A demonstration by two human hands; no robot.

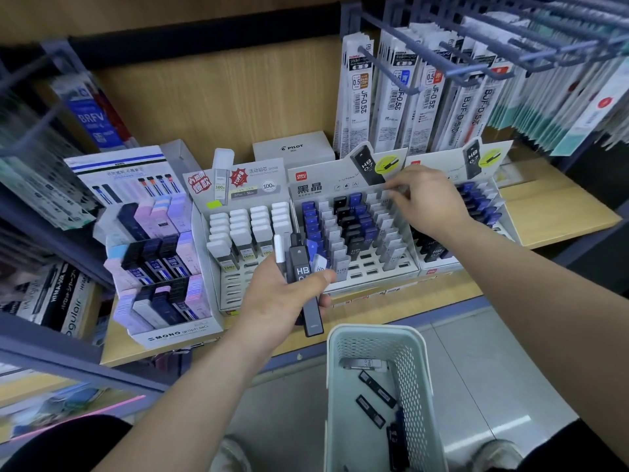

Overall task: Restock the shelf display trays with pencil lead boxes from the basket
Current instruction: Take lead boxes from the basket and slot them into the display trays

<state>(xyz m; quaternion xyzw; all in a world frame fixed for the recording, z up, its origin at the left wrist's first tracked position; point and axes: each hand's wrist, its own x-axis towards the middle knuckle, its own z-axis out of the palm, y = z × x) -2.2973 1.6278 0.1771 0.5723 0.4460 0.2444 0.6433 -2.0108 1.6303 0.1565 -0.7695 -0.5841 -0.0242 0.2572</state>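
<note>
My left hand (282, 298) grips a bundle of pencil lead boxes (301, 267), black, white and blue, in front of the shelf. My right hand (430, 199) reaches into the back right of the middle display tray (371, 277), fingertips pinching a grey lead box (396, 192) over its slots. That tray holds rows of blue, black and grey boxes. The pale green basket (343, 386) hangs below at the front, with several black lead boxes (376, 390) inside.
A tray of white-capped boxes (252, 229) stands left of the middle tray, and a MONO tray (160, 267) further left. Another tray (476, 206) sits behind my right arm. Refill packs hang on hooks (425, 97) above. The shelf edge (391, 321) runs below the trays.
</note>
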